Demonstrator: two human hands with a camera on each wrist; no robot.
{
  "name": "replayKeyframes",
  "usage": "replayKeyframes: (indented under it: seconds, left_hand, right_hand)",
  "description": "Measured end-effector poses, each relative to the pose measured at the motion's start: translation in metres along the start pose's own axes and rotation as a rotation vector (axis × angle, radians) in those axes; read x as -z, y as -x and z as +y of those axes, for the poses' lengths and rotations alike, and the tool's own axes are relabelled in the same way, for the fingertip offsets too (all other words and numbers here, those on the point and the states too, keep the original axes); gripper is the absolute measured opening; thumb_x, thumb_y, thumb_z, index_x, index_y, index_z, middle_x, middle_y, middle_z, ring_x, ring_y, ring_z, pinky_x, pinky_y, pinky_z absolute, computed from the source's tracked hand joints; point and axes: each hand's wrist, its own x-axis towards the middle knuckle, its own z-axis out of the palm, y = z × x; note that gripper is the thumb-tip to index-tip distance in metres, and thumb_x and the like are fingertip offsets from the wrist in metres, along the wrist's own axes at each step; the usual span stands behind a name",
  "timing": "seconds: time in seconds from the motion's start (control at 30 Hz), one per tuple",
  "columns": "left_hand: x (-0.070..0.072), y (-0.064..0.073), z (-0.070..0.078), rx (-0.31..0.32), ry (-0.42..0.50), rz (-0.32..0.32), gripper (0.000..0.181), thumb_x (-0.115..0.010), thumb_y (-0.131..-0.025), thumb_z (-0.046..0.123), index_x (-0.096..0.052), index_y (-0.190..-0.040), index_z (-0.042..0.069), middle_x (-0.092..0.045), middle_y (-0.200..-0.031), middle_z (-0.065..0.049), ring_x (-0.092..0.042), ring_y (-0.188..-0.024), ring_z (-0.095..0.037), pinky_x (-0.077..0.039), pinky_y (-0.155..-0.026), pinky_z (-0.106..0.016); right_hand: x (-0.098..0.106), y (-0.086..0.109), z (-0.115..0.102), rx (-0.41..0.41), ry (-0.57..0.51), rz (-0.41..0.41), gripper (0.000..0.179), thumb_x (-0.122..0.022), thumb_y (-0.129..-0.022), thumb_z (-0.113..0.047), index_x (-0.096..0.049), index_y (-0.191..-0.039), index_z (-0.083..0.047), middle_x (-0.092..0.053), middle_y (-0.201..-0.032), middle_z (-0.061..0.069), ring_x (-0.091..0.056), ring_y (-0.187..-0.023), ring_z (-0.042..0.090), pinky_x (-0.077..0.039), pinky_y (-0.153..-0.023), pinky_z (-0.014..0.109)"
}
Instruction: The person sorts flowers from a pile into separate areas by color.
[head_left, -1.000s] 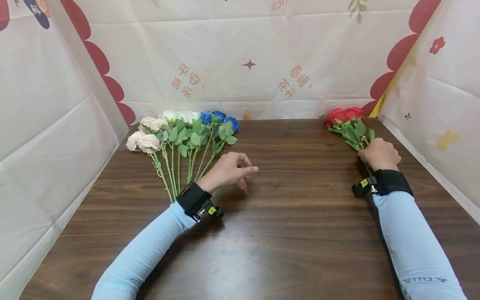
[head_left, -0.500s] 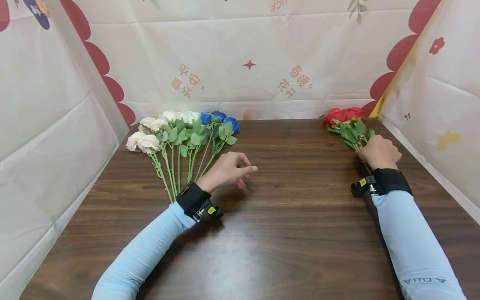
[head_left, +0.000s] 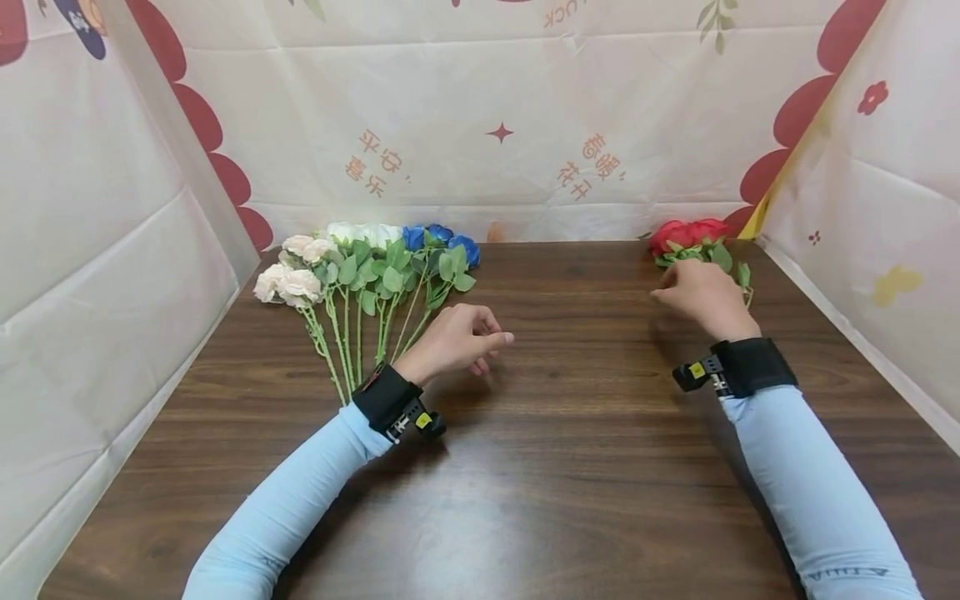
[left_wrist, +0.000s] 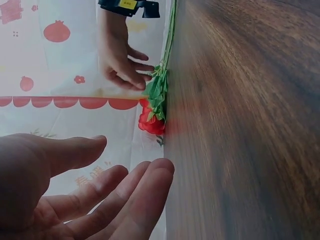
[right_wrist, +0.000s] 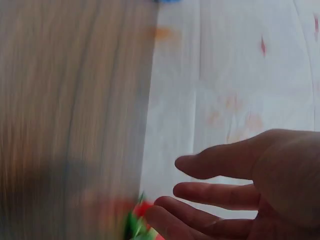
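Note:
Red roses with green leaves lie at the far right of the wooden table. Above their leaves hovers my right hand, its relaxed fingers holding nothing; it hides much of the stems in the head view. The left wrist view shows the rose stems lying along the table beside that hand. My left hand stays near the middle with loosely bent fingers and nothing in them. Just left of it lie blue flowers, white flowers and pale pink flowers, their long green stems partly behind the left forearm.
The brown wooden table spreads between and in front of both arms. A white printed cloth stands as a wall along the back edge, with cloth sides at left and right. Each wrist carries a black strapped camera.
My right hand has let go of the rose stems and moved up and to the left, over the leaves. The roses stay on the table. The left hand has hardly moved.

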Motion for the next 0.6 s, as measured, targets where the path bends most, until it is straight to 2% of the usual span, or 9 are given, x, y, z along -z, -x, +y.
replayKeyframes:
  seconds: [0.13, 0.23, 0.4, 0.5, 0.6]
  left_hand:
    - [0.001, 0.000, -0.002, -0.010, -0.001, 0.005, 0.026, -0.064, -0.091, 0.034, -0.062, -0.095, 0.009, -0.068, -0.083, -0.012, -0.065, -0.056, -0.020, -0.054, -0.055, -0.038]
    - [0.003, 0.000, -0.004, -0.011, 0.003, 0.020, 0.025, -0.064, -0.091, 0.034, -0.062, -0.094, 0.009, -0.068, -0.082, -0.013, -0.065, -0.056, -0.020, -0.054, -0.055, -0.038]
    - [0.009, -0.002, -0.007, -0.012, 0.010, 0.054, 0.026, -0.064, -0.091, 0.033, -0.065, -0.094, 0.008, -0.068, -0.081, -0.013, -0.066, -0.057, -0.021, -0.054, -0.055, -0.037]
    - [0.014, -0.003, -0.010, -0.018, -0.046, 0.100, 0.025, -0.066, -0.090, 0.033, -0.067, -0.093, 0.009, -0.069, -0.081, -0.011, -0.066, -0.057, -0.019, -0.053, -0.054, -0.032]
    - [0.021, -0.005, -0.016, -0.012, -0.141, 0.156, 0.024, -0.067, -0.088, 0.034, -0.068, -0.093, 0.011, -0.069, -0.078, -0.007, -0.065, -0.055, -0.016, -0.051, -0.053, -0.028]
  right_hand:
    - [-0.009, 0.003, -0.036, 0.091, 0.019, -0.032, 0.026, -0.067, -0.085, -0.026, -0.068, -0.095, -0.002, -0.065, -0.082, 0.012, -0.059, -0.069, 0.027, -0.045, -0.055, 0.044]
    - [-0.016, 0.006, -0.061, 0.151, 0.021, -0.093, 0.024, -0.067, -0.085, -0.027, -0.069, -0.096, -0.005, -0.066, -0.085, 0.008, -0.060, -0.072, 0.024, -0.047, -0.058, 0.042]
    - [-0.021, 0.011, -0.086, 0.318, 0.001, -0.206, 0.024, -0.069, -0.086, -0.025, -0.068, -0.102, -0.008, -0.067, -0.089, 0.004, -0.061, -0.078, 0.019, -0.047, -0.066, 0.037]
    - [-0.019, 0.015, -0.095, 0.428, -0.005, -0.251, 0.024, -0.070, -0.086, -0.026, -0.067, -0.104, -0.010, -0.066, -0.087, 0.000, -0.061, -0.078, 0.015, -0.048, -0.066, 0.034]
    - [-0.017, 0.020, -0.102, 0.496, -0.017, -0.279, 0.023, -0.070, -0.086, -0.027, -0.067, -0.103, -0.012, -0.064, -0.085, -0.004, -0.060, -0.077, 0.011, -0.048, -0.066, 0.032]
